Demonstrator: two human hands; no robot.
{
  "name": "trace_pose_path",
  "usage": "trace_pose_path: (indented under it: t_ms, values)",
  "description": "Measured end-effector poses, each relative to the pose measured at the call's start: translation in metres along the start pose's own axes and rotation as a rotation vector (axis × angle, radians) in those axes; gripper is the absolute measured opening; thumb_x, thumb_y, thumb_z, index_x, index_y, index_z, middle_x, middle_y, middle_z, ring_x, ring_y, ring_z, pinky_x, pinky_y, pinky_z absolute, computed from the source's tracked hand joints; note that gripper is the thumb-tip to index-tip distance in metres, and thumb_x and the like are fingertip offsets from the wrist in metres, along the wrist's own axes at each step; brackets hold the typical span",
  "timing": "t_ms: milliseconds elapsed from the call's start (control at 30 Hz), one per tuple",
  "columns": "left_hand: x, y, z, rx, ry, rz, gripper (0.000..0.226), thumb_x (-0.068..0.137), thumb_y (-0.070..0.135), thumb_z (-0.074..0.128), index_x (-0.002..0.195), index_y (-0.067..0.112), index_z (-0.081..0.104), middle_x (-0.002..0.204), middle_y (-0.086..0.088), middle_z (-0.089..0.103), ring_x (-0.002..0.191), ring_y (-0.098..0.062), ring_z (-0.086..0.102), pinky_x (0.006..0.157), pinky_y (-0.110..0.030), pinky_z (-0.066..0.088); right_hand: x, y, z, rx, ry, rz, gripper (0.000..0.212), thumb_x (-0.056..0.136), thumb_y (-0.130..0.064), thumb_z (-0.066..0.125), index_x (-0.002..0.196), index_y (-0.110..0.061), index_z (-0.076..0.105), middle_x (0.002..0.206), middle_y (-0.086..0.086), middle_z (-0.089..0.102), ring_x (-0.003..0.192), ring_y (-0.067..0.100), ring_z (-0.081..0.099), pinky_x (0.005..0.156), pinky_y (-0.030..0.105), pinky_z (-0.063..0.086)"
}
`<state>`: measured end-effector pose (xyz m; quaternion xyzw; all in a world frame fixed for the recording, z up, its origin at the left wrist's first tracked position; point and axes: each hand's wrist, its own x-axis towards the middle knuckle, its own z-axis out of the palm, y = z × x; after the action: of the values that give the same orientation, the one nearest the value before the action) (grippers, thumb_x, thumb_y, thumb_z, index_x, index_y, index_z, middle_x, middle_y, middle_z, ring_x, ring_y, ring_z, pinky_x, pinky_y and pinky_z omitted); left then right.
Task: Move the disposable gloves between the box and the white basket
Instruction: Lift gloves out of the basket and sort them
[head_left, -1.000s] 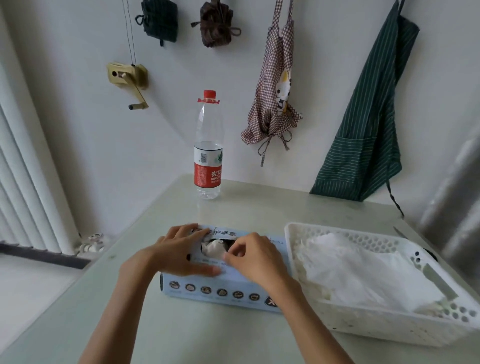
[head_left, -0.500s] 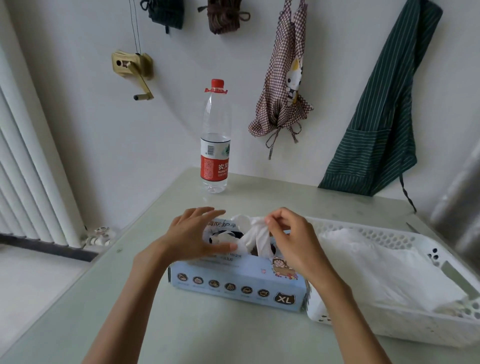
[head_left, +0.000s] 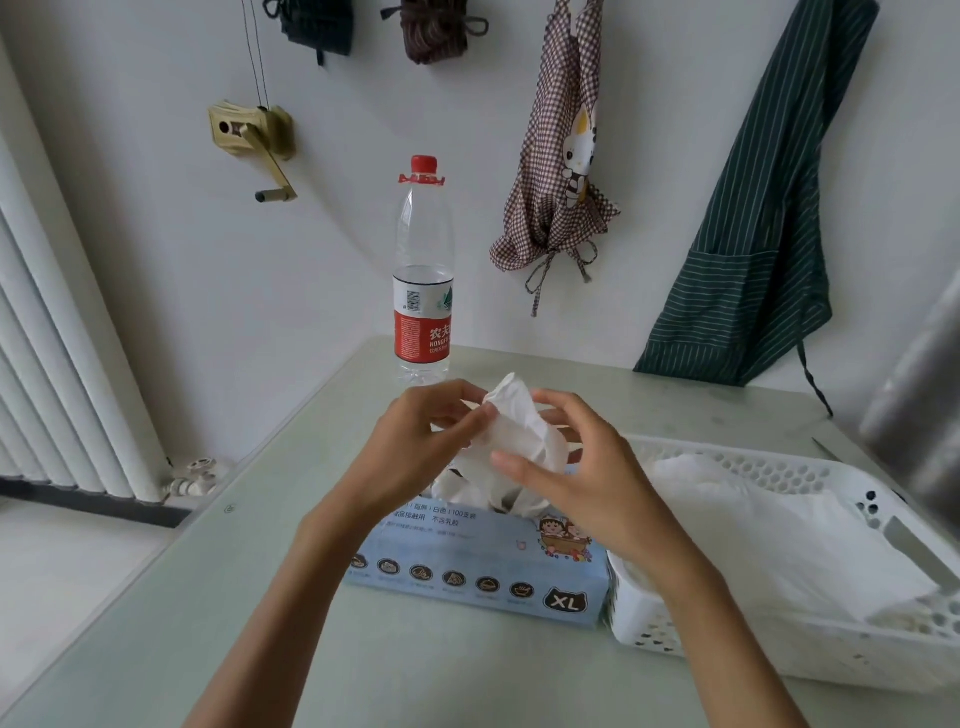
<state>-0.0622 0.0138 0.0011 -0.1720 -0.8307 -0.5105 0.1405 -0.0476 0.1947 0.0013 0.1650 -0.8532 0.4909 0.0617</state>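
A light blue glove box (head_left: 467, 571) marked XL lies on the table in front of me. A white disposable glove (head_left: 519, 431) is held above its opening, pinched at the top by my left hand (head_left: 415, 452) and gripped lower down by my right hand (head_left: 587, 483). More white glove material (head_left: 457, 488) sticks out of the box just under my hands. Right of the box, touching it, stands the white perforated basket (head_left: 857, 649) with a pile of white gloves (head_left: 769, 535) inside.
A water bottle (head_left: 423, 275) with a red cap stands behind the box near the wall. Aprons (head_left: 753, 234) hang on the wall at the back right. A radiator (head_left: 57, 364) is off the table's left edge. A grey metallic object (head_left: 919, 405) looms at the right.
Both hands have risen from the box opening, drawing a white glove up and out. My left hand left the box top and now holds the glove too.
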Motion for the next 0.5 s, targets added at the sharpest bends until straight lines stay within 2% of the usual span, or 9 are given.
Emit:
trace_pose_path:
  t_ms: [100, 167, 200, 267, 333, 400, 467, 500]
  values:
    - [0.002, -0.007, -0.006, -0.014, -0.045, -0.026, 0.024, 0.085, 0.043, 0.057, 0.105, 0.033, 0.063, 0.096, 0.013, 0.068, 0.090, -0.006, 0.064, 0.083, -0.025, 0.052, 0.003, 0.002, -0.005, 0.092, 0.114, -0.001, 0.015, 0.085, -0.027, 0.069, 0.098, -0.021, 0.070, 0.089, -0.009, 0.072, 0.083, 0.004, 0.067, 0.075, 0.022, 0.051]
    - [0.001, -0.011, -0.008, 0.014, -0.170, -0.059, 0.033, 0.078, 0.049, 0.058, 0.108, 0.036, 0.059, 0.107, 0.019, 0.063, 0.100, 0.001, 0.060, 0.090, -0.022, 0.047, 0.003, 0.002, -0.012, 0.215, 0.052, 0.052, 0.012, 0.087, -0.022, 0.067, 0.098, -0.017, 0.070, 0.088, -0.004, 0.074, 0.086, 0.010, 0.069, 0.082, 0.026, 0.053]
    - [0.000, -0.013, -0.008, 0.023, -0.204, -0.061, 0.031, 0.078, 0.047, 0.059, 0.105, 0.034, 0.061, 0.107, 0.020, 0.063, 0.101, 0.003, 0.059, 0.090, -0.019, 0.045, 0.002, 0.001, -0.017, 0.257, 0.002, 0.076, 0.013, 0.088, -0.020, 0.065, 0.099, -0.016, 0.070, 0.090, -0.002, 0.075, 0.088, 0.013, 0.070, 0.085, 0.028, 0.054]
    - [0.000, -0.012, -0.005, -0.065, -0.145, -0.041, 0.022, 0.081, 0.036, 0.061, 0.096, 0.021, 0.068, 0.099, 0.012, 0.070, 0.095, 0.000, 0.064, 0.083, -0.016, 0.048, 0.001, 0.001, -0.024, 0.256, -0.101, 0.125, 0.015, 0.089, -0.016, 0.064, 0.103, -0.015, 0.068, 0.092, 0.000, 0.075, 0.090, 0.016, 0.070, 0.089, 0.030, 0.054]
    - [0.002, -0.007, -0.005, -0.182, -0.061, -0.034, 0.021, 0.083, 0.029, 0.061, 0.093, 0.011, 0.067, 0.092, 0.003, 0.073, 0.090, -0.007, 0.068, 0.081, -0.020, 0.053, -0.002, 0.002, -0.033, 0.133, -0.191, 0.169, 0.023, 0.086, -0.016, 0.067, 0.108, -0.020, 0.065, 0.096, -0.003, 0.074, 0.091, 0.010, 0.069, 0.091, 0.030, 0.053]
    - [0.002, 0.001, -0.005, -0.172, -0.043, 0.020, 0.019, 0.084, 0.028, 0.062, 0.094, 0.013, 0.067, 0.090, 0.002, 0.073, 0.088, -0.009, 0.069, 0.081, -0.022, 0.055, -0.005, 0.000, -0.039, 0.021, -0.274, 0.166, 0.045, 0.078, -0.025, 0.076, 0.119, -0.029, 0.057, 0.110, -0.012, 0.068, 0.099, -0.002, 0.063, 0.090, 0.020, 0.049]
    - [0.001, 0.010, -0.003, -0.098, -0.051, 0.106, 0.015, 0.085, 0.028, 0.063, 0.093, 0.017, 0.070, 0.089, 0.006, 0.072, 0.086, -0.006, 0.068, 0.080, -0.019, 0.053, -0.007, -0.007, -0.042, 0.008, -0.236, 0.101, 0.062, 0.069, -0.037, 0.079, 0.125, -0.036, 0.052, 0.119, -0.020, 0.060, 0.108, -0.009, 0.054, 0.091, 0.015, 0.042]
    - [-0.001, 0.015, -0.002, -0.084, -0.056, 0.130, 0.013, 0.086, 0.029, 0.063, 0.091, 0.020, 0.070, 0.090, 0.009, 0.072, 0.085, -0.004, 0.067, 0.078, -0.016, 0.052, -0.007, -0.011, -0.042, 0.034, -0.174, 0.074, 0.064, 0.067, -0.040, 0.079, 0.126, -0.038, 0.053, 0.119, -0.022, 0.058, 0.110, -0.009, 0.052, 0.092, 0.014, 0.041]
